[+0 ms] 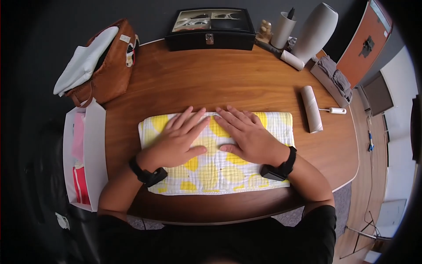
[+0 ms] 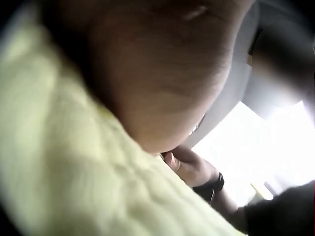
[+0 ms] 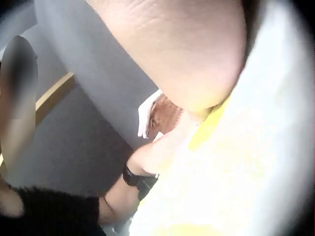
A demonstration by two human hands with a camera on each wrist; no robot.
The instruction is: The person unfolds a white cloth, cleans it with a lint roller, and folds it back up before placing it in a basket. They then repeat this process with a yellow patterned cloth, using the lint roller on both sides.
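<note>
A folded white cloth with yellow patches (image 1: 211,176) lies flat on the wooden table, near its front edge. Both hands rest palm down on it, fingers spread and pointing to its far edge. The left hand (image 1: 178,138) lies left of the cloth's middle, the right hand (image 1: 248,136) right of it, with a gap between the thumbs. In the left wrist view the left hand (image 2: 162,78) lies against the cloth (image 2: 98,167); in the right wrist view the right hand (image 3: 192,54) touches the cloth (image 3: 231,172). Neither hand grips anything.
Right of the cloth lies a lint roller (image 1: 312,110). A brown bag (image 1: 112,66) and a white box (image 1: 94,149) stand at the left. A black case (image 1: 210,42), a white cup (image 1: 283,31), a grey vase-like object (image 1: 314,33) and a grey box (image 1: 327,81) line the back.
</note>
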